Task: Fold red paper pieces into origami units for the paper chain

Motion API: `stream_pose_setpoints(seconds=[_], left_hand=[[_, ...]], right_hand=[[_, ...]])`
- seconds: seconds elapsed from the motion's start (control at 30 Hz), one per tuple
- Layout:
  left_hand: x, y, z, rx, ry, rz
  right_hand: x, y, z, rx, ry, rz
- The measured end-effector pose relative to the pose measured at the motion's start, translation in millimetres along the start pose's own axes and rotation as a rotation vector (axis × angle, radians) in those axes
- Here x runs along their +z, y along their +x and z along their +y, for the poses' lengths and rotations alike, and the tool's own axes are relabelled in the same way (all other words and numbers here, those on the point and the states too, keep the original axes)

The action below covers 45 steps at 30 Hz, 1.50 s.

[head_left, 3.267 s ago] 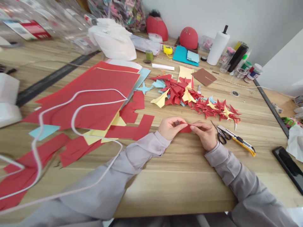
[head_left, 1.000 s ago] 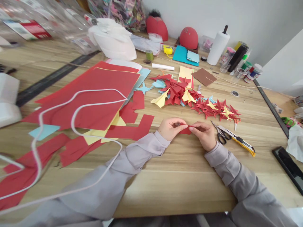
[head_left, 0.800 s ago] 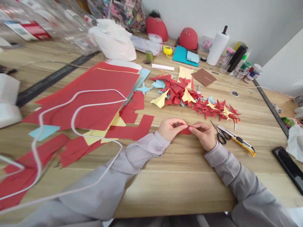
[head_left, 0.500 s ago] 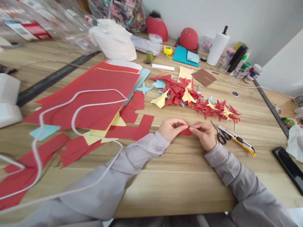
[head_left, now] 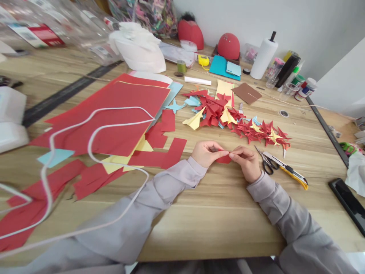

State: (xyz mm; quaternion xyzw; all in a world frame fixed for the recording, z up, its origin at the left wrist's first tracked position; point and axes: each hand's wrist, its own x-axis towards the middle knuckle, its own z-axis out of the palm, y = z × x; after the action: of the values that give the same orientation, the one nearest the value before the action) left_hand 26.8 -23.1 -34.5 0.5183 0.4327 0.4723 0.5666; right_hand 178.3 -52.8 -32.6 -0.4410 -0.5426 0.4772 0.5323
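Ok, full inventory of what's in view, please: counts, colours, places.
Held paper: one, red, front centre
Scissors: one pair, black-handled, front right
Cutter: one, yellow-black, beside scissors
Phone: one, black, right edge
Folded shapes: uncountable heap; red, yellow, blue; centre
Large sheets: several, mostly red, left
Cut pieces: several, mostly red, beside sheets
Cord: count unclear, white, across sheets
Brown card: one, brown, behind heap
Tape measure: one, yellow, back
Rounded objects: two, red, back
Bundle: one, white, back left
Cylinder: one, white, back right
Bottles and tubs: several, mixed, back right
Other small items: uncounted, mixed, back
Desk: one, light wood, underneath
Sleeves: two, grey, front
Left hand: one, bare, pinching held paper
Right hand: one, bare, likewise
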Motion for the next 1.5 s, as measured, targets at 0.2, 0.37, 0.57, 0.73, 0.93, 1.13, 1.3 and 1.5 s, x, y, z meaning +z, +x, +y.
stream_pose_setpoints(seconds=[0.2, 0.37, 0.57, 0.73, 0.93, 1.13, 1.3, 1.5], left_hand=[[-0.3, 1.8, 2.0, -0.045, -0.068, -0.001], [-3.2, 3.2, 4.1, -0.038, -0.028, -0.002], [-3.7, 2.2, 3.2, -0.079, -0.060, -0.035], [-3.0, 2.2, 2.0, -0.024, -0.030, -0.077], [-3.9, 0.1, 2.7, 0.049, 0.149, -0.104], [-1.3, -1.8, 3.4, 0.056, 0.217, 0.028], [-1.7, -1.0, 2.5, 0.024, 0.127, -0.123], [1.6, -3.7, 3.5, -0.102, 0.096, -0.116]], right_hand=[[-0.5, 2.0, -0.9, 0.016, 0.020, -0.005], [-0.5, 1.9, -1.7, 0.062, 0.040, 0.025], [-2.3, 2.2, -0.5, 0.087, 0.053, 0.066], [-3.5, 2.2, -0.2, 0.105, 0.066, 0.089], [-2.6, 2.1, -1.1, 0.112, 0.085, 0.078], [-2.6, 2.9, 0.0, 0.113, 0.067, 0.110], [-3.9, 4.0, 3.0, 0.129, 0.082, 0.133], [-4.7, 4.3, 3.4, 0.136, 0.123, 0.133]])
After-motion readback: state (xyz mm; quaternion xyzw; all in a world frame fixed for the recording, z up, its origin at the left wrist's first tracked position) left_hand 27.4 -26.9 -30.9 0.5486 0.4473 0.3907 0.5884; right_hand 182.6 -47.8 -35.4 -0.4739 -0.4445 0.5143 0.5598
